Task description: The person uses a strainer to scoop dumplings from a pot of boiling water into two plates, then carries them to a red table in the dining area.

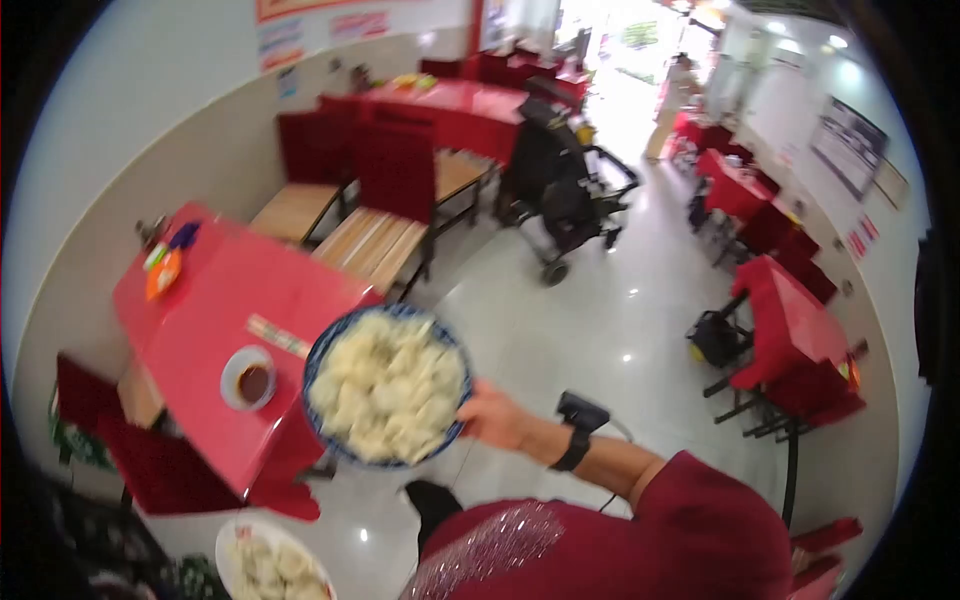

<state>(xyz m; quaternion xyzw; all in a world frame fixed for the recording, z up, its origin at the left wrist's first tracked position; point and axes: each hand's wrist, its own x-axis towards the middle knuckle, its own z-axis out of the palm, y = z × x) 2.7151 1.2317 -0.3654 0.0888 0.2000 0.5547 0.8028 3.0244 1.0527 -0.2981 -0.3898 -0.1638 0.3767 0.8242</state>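
My right hand (490, 413) grips the edge of a blue-rimmed plate (338, 331), its fingers partly hidden by the rim. Dumplings (385, 388) are heaped on this plate, which is held up beside the corner of a red table (215, 310). On that table stand a small white bowl (234, 372) with dark sauce in it and a pair of wrapped chopsticks (278, 336). Lower left, a white plate (222, 550) with more dumplings is cut off by the frame edge; what supports it is hidden. My left hand does not show.
A black stroller (560, 180) stands in the aisle ahead. Wooden-seated chairs (375, 245) with red backs line the left side. Red tables (785, 310) run along the right wall, a black bag (715, 338) beside one. A person (672, 105) stands near the bright doorway.
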